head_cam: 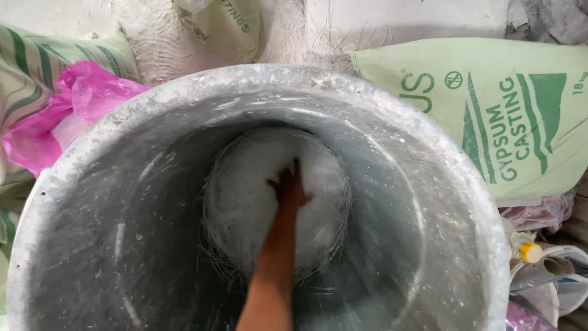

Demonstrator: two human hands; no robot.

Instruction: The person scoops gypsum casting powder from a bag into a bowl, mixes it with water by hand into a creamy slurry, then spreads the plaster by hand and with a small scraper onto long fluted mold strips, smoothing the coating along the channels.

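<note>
A large grey drum (429, 184), streaked with white residue, fills most of the view. At its bottom lies a round wad of white glassy fibres (245, 196). My left hand (289, 187) reaches deep into the drum with the forearm coming up from the lower edge of the view. Its fingers are spread and rest flat on top of the fibre wad, not closed around it. The hand is slightly blurred. My right hand is out of view.
A pale green printed sack (508, 116) lies to the right of the drum, and more striped green sacks (30, 73) to the left. A pink plastic bag (73, 110) sits at the left rim. Crumpled bags and a yellow-capped item (530, 252) lie at lower right.
</note>
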